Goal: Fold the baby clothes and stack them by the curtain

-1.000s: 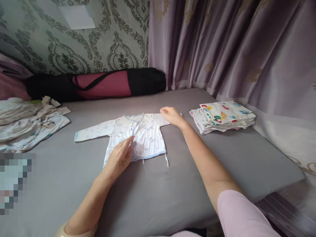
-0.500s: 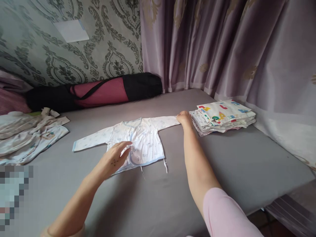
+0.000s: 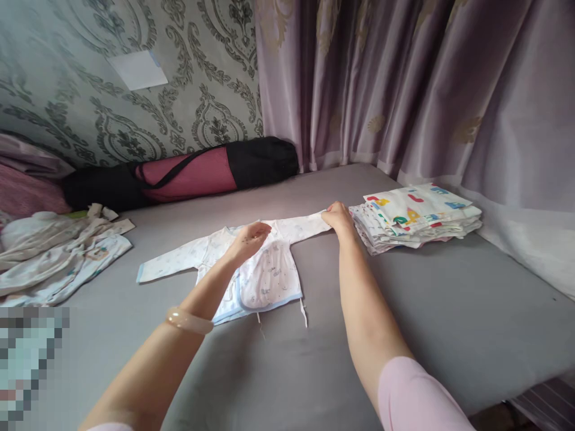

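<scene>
A baby's white wrap shirt (image 3: 269, 269) with pale blue trim and small printed figures lies flat, its sleeves stretched out to both sides. Thin ties hang from its lower hem. My right hand (image 3: 339, 220) is closed on the cuff end of the right-side sleeve. Over the upper chest of the shirt, near the collar, is my left hand (image 3: 251, 240), its fingers loosely curved with the thumb a little apart. It appears to hold nothing, and part of the collar is hidden behind it.
Right of the shirt stands a stack of folded baby clothes (image 3: 417, 209). Rumpled clothes (image 3: 58, 257) lie in a heap at the left. A long black and pink bag (image 3: 188, 170) rests along the wall, beside the purple curtain (image 3: 359, 84). The grey sheet (image 3: 305, 371) covers the surface.
My left hand has moved up and to the right, from the shirt's front to near its collar. My right hand stays on the sleeve end. The view has shifted slightly.
</scene>
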Demonstrator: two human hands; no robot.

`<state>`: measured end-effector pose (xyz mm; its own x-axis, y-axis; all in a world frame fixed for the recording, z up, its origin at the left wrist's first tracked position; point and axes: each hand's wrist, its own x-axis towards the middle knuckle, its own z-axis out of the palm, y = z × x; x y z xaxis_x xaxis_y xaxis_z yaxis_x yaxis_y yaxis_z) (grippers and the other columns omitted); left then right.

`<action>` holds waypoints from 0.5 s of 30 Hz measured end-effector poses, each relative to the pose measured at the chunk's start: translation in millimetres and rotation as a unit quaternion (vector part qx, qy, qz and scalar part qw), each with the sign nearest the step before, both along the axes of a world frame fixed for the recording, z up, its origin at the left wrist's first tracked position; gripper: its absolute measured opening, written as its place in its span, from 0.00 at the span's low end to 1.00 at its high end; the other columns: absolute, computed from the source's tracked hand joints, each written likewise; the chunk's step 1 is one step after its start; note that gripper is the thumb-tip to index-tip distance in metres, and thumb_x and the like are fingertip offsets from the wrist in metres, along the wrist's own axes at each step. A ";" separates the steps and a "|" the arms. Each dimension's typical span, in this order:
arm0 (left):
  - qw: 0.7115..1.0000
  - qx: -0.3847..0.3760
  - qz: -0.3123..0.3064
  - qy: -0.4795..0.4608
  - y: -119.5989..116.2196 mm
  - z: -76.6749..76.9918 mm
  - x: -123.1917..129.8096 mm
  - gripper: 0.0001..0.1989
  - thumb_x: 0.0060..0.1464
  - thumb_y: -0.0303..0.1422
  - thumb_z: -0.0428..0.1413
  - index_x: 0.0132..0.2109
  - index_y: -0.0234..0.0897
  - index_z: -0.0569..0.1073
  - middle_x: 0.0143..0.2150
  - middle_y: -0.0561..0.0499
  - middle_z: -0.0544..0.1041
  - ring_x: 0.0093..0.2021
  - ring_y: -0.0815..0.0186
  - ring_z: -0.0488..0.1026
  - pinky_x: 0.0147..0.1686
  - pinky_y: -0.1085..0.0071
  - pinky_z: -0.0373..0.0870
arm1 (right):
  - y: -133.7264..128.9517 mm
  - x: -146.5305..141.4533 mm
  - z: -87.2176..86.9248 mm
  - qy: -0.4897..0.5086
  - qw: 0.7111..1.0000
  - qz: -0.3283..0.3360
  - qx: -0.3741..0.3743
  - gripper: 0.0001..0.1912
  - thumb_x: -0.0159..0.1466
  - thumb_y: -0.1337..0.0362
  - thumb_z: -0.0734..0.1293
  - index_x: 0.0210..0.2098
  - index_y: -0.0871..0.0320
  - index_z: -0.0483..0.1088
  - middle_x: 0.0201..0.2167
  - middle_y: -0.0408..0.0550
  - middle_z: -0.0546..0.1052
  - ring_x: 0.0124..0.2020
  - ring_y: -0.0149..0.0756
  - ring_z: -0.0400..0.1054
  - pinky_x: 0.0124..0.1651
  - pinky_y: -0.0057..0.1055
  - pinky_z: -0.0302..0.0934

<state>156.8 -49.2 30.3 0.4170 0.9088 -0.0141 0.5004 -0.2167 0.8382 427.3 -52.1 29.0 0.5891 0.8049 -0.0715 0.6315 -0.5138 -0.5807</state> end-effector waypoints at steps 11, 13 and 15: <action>0.962 0.074 -0.091 0.245 27.3 -16.2 25.5 0.38 0.48 0.49 0.58 0.63 0.35 0.64 0.67 0.38 0.64 0.67 0.45 0.57 0.65 0.55 0.55 | 8.7 6.3 10.7 0.121 0.981 0.028 0.146 0.17 0.61 0.66 0.67 0.50 0.59 0.70 0.40 0.49 0.78 0.38 0.36 0.73 0.42 0.29 0.67; 0.951 0.069 -0.092 0.285 29.2 -13.7 26.6 0.41 0.47 0.50 0.59 0.65 0.36 0.61 0.69 0.38 0.60 0.69 0.43 0.54 0.65 0.54 0.53 | 3.8 -1.1 22.6 0.173 0.971 0.047 0.156 0.19 0.62 0.66 0.66 0.53 0.60 0.69 0.39 0.49 0.78 0.33 0.33 0.73 0.37 0.27 0.67; 0.943 0.067 -0.092 0.313 31.3 -11.4 28.1 0.43 0.46 0.52 0.59 0.65 0.37 0.60 0.69 0.39 0.59 0.68 0.41 0.53 0.64 0.52 0.54 | -2.1 -12.1 36.5 0.223 0.958 0.064 0.169 0.19 0.63 0.67 0.66 0.54 0.61 0.68 0.38 0.49 0.78 0.30 0.31 0.71 0.32 0.25 0.65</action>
<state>184.8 -18.0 18.9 0.5160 0.8331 -0.1994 0.8316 -0.4313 0.3500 415.3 -54.2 65.5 0.4555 0.8901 -0.0162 0.3277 -0.1845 -0.9266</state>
